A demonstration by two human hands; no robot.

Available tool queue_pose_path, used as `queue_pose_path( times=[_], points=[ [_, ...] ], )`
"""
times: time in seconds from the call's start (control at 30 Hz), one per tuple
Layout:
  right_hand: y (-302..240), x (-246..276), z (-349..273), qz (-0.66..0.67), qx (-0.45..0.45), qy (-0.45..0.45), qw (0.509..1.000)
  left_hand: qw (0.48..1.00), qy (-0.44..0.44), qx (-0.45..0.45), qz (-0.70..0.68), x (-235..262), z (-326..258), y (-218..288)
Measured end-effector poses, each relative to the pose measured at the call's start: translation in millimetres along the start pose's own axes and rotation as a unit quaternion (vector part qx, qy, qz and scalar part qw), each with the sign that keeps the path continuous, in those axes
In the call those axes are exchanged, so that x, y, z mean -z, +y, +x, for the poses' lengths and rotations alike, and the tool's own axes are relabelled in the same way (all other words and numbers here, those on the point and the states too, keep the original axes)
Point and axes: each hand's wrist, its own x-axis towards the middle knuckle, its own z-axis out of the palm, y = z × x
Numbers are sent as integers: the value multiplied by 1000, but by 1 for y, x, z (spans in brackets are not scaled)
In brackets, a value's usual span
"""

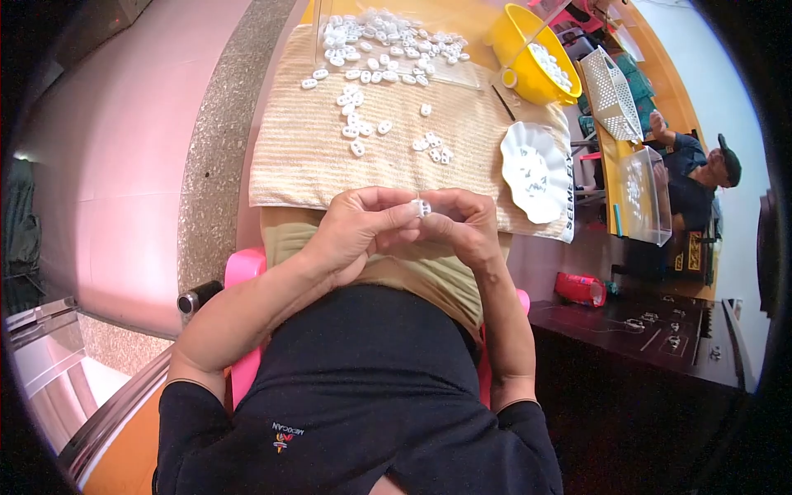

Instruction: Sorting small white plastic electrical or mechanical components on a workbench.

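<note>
A small white plastic part (423, 208) is pinched between the fingertips of both hands, just above the towel's near edge. My left hand (356, 227) grips it from the left, fingers closed. From the other side, my right hand (464, 229) closes on it with thumb and fingers, which cover most of it. Beyond the hands lies a little group of white blocky pieces (433, 147). White oval pieces with dark holes (353, 107) trail farther up the striped towel (289, 157). A white wavy-rimmed dish (516, 157) to the right holds small grey bits.
Many more ovals lie heaped in a clear tray (462, 78) at the far end. A yellow basket (516, 37) of white pieces stands far right, near a thin dark stick (502, 101). A co-worker (693, 169) sits at another table with a clear bin (656, 206).
</note>
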Motion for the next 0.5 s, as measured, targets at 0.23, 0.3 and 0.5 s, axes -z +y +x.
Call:
queue_pose_path(
  times=[0.23, 0.3, 0.5],
  points=[
    [0, -2, -2, -20, 32, 8, 999, 999, -20, 17, -32, 1, 1, -1],
    [-1, -1, -2, -14, 22, 8, 1000, 999, -21, 23, -29, 1, 2, -1],
    [1, -5, -3, -29, 71, 1, 997, 999, -17, 25, -14, 1, 1, 0]
  ],
)
